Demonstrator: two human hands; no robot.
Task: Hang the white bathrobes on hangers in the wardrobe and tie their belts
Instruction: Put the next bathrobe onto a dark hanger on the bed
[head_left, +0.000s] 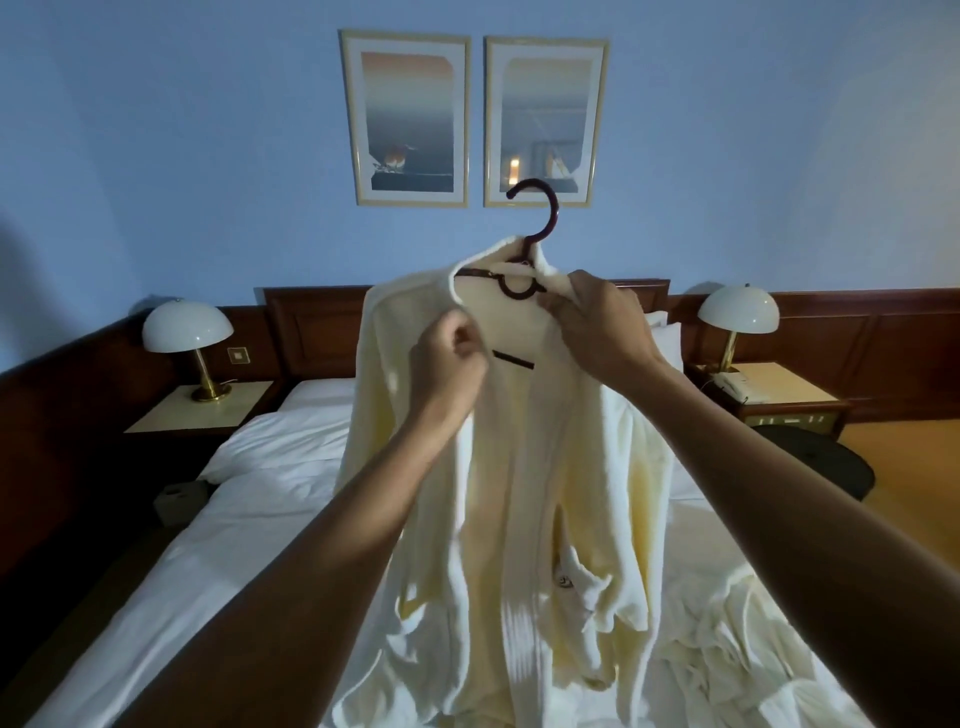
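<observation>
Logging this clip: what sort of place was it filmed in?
Probably a hotel bedroom: a white-sheeted bed against a wooden headboard, a matching left lamp and right lamp on bedside tables, and a telephone beside the right one.

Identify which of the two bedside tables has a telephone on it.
The right bedside table: a pale telephone lies on it near the right lamp. The left bedside table carries only the left lamp.
</observation>
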